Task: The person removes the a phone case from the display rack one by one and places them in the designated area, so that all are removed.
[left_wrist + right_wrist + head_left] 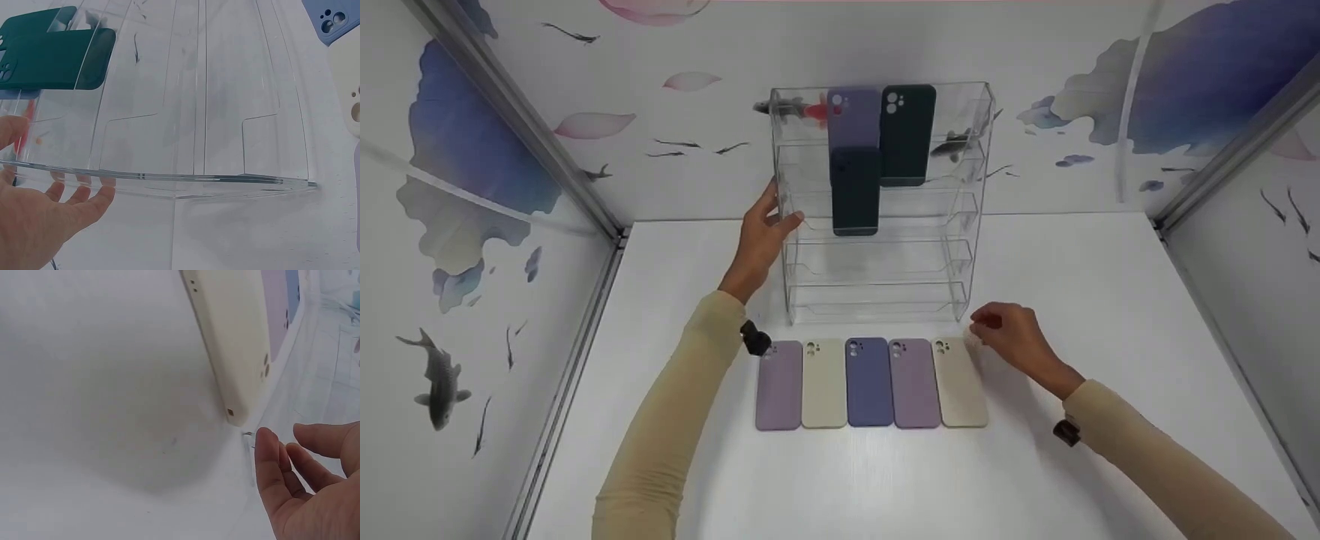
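Note:
A clear acrylic tiered display rack (877,264) stands at the back of the table. My left hand (757,246) holds its left side wall, thumb at the front and fingers behind, as the left wrist view also shows. On the upper tiers sit a purple-blue phone case (853,120), a dark green phone case (909,139) beside it, and another dark green phone case (856,193) lower down, overlapping the purple-blue one. My right hand (1018,336), fingers loosely bent and holding nothing, hovers just right of the rack's lower right corner, near a cream phone case (960,384).
In front of the rack, several cases lie side by side: a lilac case (778,390), an off-white case (824,386), a blue case (870,386), another lilac case (916,386) and the cream one. A printed wall (697,180) rises behind; metal frame posts (607,281) flank the table.

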`<action>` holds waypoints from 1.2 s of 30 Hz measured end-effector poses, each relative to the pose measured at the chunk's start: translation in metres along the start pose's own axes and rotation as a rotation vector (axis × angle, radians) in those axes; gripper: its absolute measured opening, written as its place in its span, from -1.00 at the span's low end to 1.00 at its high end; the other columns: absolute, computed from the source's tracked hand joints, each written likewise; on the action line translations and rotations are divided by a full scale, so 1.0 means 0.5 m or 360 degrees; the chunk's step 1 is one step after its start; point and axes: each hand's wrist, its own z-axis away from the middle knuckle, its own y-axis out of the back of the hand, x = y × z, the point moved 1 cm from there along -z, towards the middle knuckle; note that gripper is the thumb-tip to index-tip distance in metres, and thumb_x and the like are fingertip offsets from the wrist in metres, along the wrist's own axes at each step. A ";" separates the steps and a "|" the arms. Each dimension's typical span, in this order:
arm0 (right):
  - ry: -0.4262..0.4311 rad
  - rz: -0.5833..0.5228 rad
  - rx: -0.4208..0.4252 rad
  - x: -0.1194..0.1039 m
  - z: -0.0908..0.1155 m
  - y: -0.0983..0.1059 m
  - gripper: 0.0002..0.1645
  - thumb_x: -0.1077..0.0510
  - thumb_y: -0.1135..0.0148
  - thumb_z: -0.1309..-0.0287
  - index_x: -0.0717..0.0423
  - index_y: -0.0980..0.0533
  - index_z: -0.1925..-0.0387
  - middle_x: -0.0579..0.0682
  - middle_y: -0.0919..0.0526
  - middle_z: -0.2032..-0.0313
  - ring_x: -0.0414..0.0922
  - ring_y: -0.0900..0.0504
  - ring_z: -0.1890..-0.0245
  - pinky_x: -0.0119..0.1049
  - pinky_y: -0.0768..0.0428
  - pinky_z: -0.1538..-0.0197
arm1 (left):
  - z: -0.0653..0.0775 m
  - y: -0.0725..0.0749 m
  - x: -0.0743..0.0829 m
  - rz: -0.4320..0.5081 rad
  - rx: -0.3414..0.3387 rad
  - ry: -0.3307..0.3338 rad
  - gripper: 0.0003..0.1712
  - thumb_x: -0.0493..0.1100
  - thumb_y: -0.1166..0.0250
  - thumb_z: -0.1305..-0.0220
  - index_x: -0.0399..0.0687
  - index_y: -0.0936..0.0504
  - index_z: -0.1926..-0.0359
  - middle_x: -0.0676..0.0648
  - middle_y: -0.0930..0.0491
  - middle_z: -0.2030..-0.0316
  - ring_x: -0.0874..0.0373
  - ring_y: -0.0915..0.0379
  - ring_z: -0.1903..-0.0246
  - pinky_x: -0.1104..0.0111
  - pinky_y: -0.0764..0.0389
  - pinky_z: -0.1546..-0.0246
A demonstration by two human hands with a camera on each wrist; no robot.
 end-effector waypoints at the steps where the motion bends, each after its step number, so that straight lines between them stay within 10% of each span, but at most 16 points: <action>1: 0.0035 0.0005 0.0013 -0.007 -0.004 0.005 -0.83 0.40 -0.39 -0.42 0.44 -0.72 0.03 0.20 -0.80 0.21 0.06 -0.79 0.28 -0.48 -0.66 0.28 | 0.000 0.000 0.000 0.0005 -0.0003 -0.0002 -0.03 -0.14 -0.33 -0.64 0.14 0.03 -0.82 -0.21 -0.19 -0.69 -0.17 -0.29 -0.59 0.06 -0.49 -0.49; 15: 0.0387 0.0053 0.0206 -0.113 -0.065 0.077 -0.83 0.39 -0.45 -0.41 0.30 -0.78 0.02 0.15 -0.85 0.10 0.06 -0.81 0.13 -0.63 -0.61 0.10 | -0.002 -0.003 0.003 -0.0019 -0.0009 -0.0005 -0.02 -0.11 -0.34 -0.63 0.20 0.02 -0.82 -0.23 -0.15 -0.70 -0.13 -0.28 -0.60 0.00 -0.45 -0.52; 36: 0.0528 -0.0032 0.0265 -0.208 -0.158 0.095 -0.79 0.34 -0.46 -0.43 0.25 -0.78 -0.04 0.13 -0.83 0.05 -0.02 -0.79 0.06 -0.61 -0.63 0.04 | 0.001 -0.003 -0.001 -0.0009 0.0018 0.0012 -0.02 -0.13 -0.34 -0.63 0.16 0.02 -0.81 -0.21 -0.15 -0.71 -0.11 -0.34 -0.56 -0.01 -0.47 -0.51</action>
